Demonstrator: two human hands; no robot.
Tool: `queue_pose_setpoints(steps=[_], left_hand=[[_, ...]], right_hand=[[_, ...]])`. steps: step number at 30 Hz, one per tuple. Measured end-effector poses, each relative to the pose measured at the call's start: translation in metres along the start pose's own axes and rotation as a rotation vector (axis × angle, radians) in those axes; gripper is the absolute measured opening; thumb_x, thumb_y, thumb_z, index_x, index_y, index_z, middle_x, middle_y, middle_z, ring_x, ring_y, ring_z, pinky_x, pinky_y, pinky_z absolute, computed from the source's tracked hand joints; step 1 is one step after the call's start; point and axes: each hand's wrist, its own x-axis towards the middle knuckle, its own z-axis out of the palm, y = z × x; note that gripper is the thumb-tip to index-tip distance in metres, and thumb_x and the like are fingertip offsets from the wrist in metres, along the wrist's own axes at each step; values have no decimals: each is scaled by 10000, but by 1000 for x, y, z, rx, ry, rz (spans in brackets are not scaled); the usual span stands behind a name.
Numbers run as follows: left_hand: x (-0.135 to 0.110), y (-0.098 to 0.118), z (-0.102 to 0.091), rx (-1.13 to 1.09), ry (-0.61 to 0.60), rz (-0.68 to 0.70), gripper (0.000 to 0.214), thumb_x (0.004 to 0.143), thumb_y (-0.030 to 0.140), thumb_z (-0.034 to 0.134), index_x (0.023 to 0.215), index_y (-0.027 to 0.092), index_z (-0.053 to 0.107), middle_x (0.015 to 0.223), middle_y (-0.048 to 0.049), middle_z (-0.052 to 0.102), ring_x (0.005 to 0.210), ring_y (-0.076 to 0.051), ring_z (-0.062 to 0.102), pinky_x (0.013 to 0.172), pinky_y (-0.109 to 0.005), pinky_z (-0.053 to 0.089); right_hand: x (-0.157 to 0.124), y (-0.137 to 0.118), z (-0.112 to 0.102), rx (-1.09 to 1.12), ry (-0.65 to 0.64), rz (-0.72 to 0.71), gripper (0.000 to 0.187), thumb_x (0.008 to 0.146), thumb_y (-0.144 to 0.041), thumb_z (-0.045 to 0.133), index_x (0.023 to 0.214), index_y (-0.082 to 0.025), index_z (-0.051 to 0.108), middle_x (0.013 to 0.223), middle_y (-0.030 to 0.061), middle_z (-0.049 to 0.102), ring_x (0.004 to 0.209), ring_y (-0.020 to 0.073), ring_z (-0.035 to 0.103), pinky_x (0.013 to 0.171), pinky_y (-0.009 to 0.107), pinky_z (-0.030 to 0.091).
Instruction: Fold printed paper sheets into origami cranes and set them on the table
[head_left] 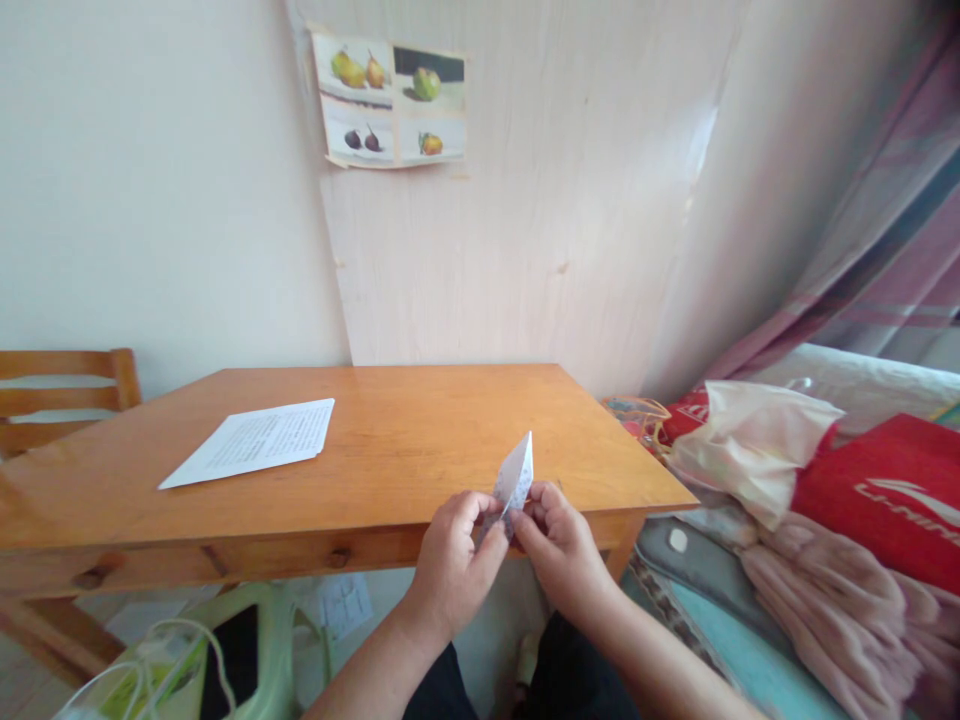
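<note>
The left hand (457, 562) and right hand (564, 548) pinch the lower part of the folded patterned paper (518, 482), held upright by the surface's (420, 430) near edge. Folding appears underway; further creasing would require aligned edges.

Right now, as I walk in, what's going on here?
A person's left hand and right hand together pinch a small folded paper, white with a patterned side, near the front edge of the wooden table. Printed sheets lie on the table, off to the left; neither hand touches them.
</note>
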Motion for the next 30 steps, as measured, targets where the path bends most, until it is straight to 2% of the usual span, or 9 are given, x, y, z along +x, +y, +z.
queue_pose_setpoints(steps=[5,12,15,18,22,25,30], left_hand=[[0,2,2,-230,-35,-146,95,850,285,665,859,198,702,772,-36,681,704,-183,585,651,-264,430],[3,-3,7,-374,-36,-258,229,846,395,689,831,171,643,693,-6,627,612,-135,540,574,-235,411],[3,-2,7,-403,-11,-272,235,833,388,716,847,171,627,740,-13,645,648,-138,570,609,-238,442],[4,1,6,-482,18,-295,230,822,326,737,952,178,619,873,-37,693,763,-160,632,711,-256,482],[5,1,3,-577,-42,-327,282,849,274,711,1096,168,622,1009,-78,718,921,-194,660,863,-299,483],[6,-4,1,-577,-72,-326,234,875,269,682,1075,153,650,1006,-86,720,946,-199,651,872,-298,471],[5,-12,1,-570,-40,-320,155,871,260,686,987,161,660,950,-60,711,892,-173,622,821,-274,457]], right_hand=[[1,1,0,-21,13,-6,207,919,-386,628,1024,-210,598,786,9,645,722,174,612,653,290,473],[0,-2,2,-66,11,-28,192,932,-367,618,1044,-211,603,774,12,637,698,164,587,626,279,446],[-1,-3,3,-73,1,-43,190,932,-372,623,1035,-212,606,758,7,625,684,160,570,611,274,431],[-1,-4,3,-60,-10,-54,191,934,-375,624,1037,-214,607,762,7,623,686,160,563,607,272,427],[0,-4,3,-94,-4,-65,198,942,-372,616,1057,-211,612,751,2,604,665,153,537,595,273,414],[0,-4,3,-104,-4,-63,208,937,-377,623,1061,-210,615,718,-11,575,629,141,506,573,269,395],[-2,-6,4,-55,-9,-42,240,925,-389,635,1070,-203,589,676,-37,537,610,130,505,561,254,400]])
